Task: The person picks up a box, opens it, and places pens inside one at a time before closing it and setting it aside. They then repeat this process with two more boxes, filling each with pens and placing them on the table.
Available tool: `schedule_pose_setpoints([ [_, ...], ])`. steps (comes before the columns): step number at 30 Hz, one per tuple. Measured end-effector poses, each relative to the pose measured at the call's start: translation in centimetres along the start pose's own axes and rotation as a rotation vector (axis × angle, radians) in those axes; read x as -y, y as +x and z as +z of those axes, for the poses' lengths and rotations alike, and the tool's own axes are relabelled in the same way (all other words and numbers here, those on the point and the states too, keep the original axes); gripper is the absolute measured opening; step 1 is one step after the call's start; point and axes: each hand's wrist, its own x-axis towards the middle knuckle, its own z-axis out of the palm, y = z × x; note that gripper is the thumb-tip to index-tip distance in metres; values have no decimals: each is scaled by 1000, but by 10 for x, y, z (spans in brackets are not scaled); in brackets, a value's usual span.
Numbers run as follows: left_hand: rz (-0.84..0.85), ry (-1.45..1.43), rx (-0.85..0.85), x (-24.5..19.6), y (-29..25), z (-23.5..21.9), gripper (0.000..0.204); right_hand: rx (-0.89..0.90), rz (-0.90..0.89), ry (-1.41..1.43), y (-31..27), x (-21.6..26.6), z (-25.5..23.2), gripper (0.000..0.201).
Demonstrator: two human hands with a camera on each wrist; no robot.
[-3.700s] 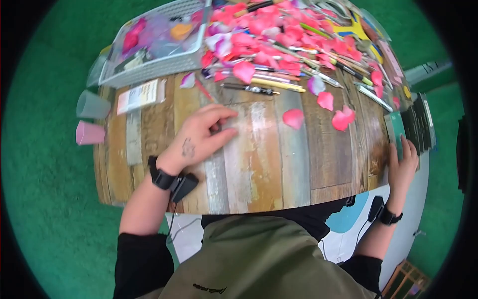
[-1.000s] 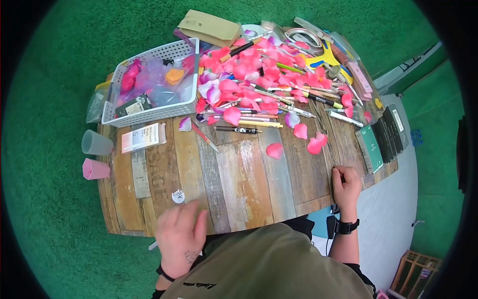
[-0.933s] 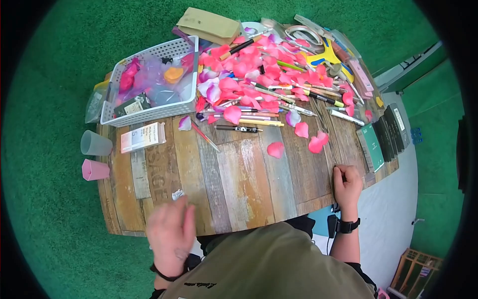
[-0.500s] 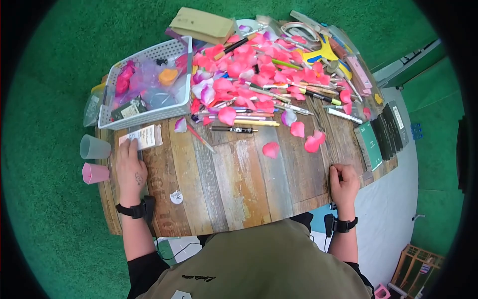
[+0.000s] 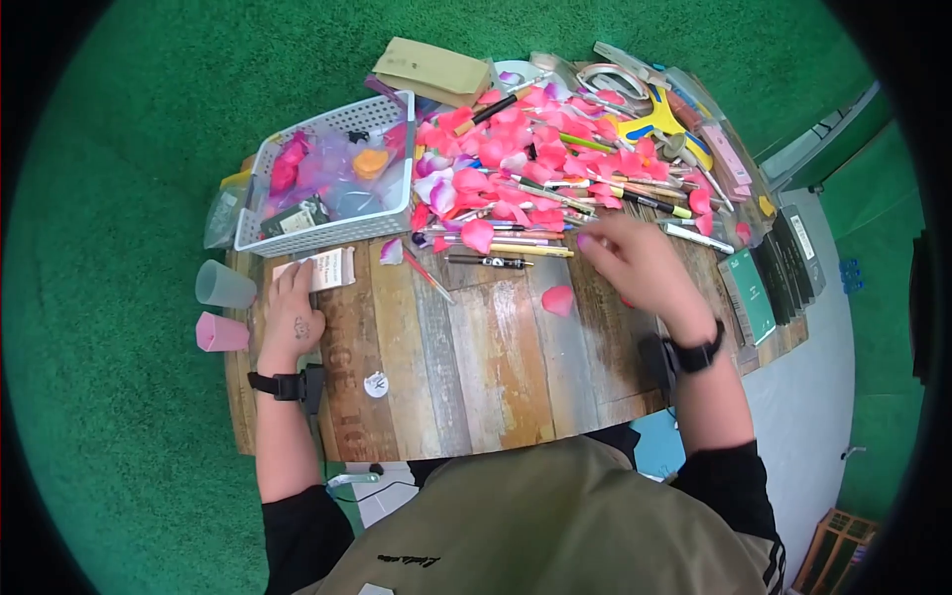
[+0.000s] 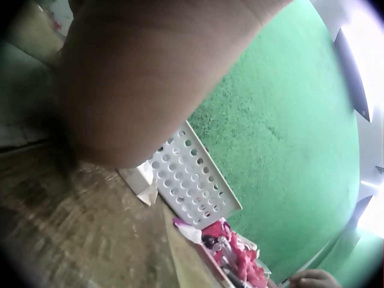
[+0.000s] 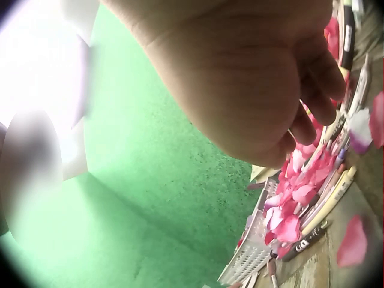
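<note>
My left hand rests with extended fingers on the near side of a small white box with printed text at the table's left. In the left wrist view the palm hides most of that box. My right hand reaches over the near edge of the pile of pink petals and pens, its fingers loosely bent. Its fingertips are right at a purple-and-white petal, which shows in the right wrist view as a petal lying on the table. A round white sticker lies on the wood near the front.
A white perforated basket with bags stands behind the box. Pink petals and a black pen lie before the pile. A clear cup and a pink cup are at the left edge; green and black boxes at the right.
My left hand has moved from the sticker near the front edge forward to the white box. My right hand has risen from the right front edge and swung inward over the petals and pens.
</note>
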Motion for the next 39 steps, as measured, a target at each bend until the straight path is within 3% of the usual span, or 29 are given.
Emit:
schedule_pose_setpoints([
  [4,-18,34,137,-18,-10,-29,74,-63,-58,-257,65,-38,36,23],
  [6,2,36,44,-1,-9,-25,73,-11,-32,-434,77,-49,43,22],
  [11,81,32,-92,44,10,10,70,-88,-28,-537,56,-52,40,21],
  [14,25,-79,-40,47,22,9,72,-108,-8,-471,37,-50,29,23],
  [18,-34,-2,194,14,14,-16,74,-160,183,-134,6,-38,7,29],
  [20,24,-27,246,-5,2,-31,73,-227,190,-200,-4,-54,4,30],
  [21,66,-161,194,-12,-5,-32,73,-259,193,-230,-7,-59,3,30],
  [22,108,-294,141,-20,-12,-33,72,-294,72,-438,-8,-60,2,29],
  [24,201,-463,-11,-35,-20,-23,73,-291,-17,-388,1,-41,7,28],
  [27,5,-939,60,-72,-36,-5,74,-129,-95,-199,34,-14,36,21],
  [29,27,-1094,78,-84,-45,15,75,-75,-132,-385,62,-20,61,17],
  [33,110,-970,-16,-101,-70,11,71,-47,-147,-573,65,-29,78,13],
  [37,75,-940,-31,-91,-93,9,70,-80,-192,-425,47,-22,59,17],
  [39,63,-997,-72,-86,-99,17,72,-62,-114,-289,36,-12,47,22],
])
